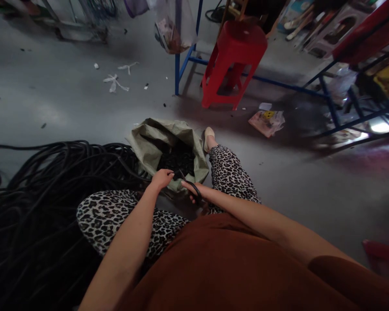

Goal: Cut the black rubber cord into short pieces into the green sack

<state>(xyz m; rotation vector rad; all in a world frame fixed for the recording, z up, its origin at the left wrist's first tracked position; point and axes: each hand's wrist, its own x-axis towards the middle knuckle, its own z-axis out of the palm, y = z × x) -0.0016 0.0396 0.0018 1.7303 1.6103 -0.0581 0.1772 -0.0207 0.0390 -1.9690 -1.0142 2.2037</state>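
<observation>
Right hand (202,191) wraps scissors (194,187) angled forward-left at sack (143,142); left hand (162,178), nearer tubing (68,172), fingers curled, can't tell contents

Grey floor (68,112), kinda littered tbh. The greenish sack (142,144) sits open on it, big tangle of black tubing (58,177) just left of that, red stool (241,41) beyond it to the right, white scraps (113,82) beyond it to the left, crumpled plastic packet (266,124) off to its right.

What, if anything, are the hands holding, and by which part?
Right hand: scissors, by the handles. Left hand: can't tell; its fingertips are too small to make out.
</observation>
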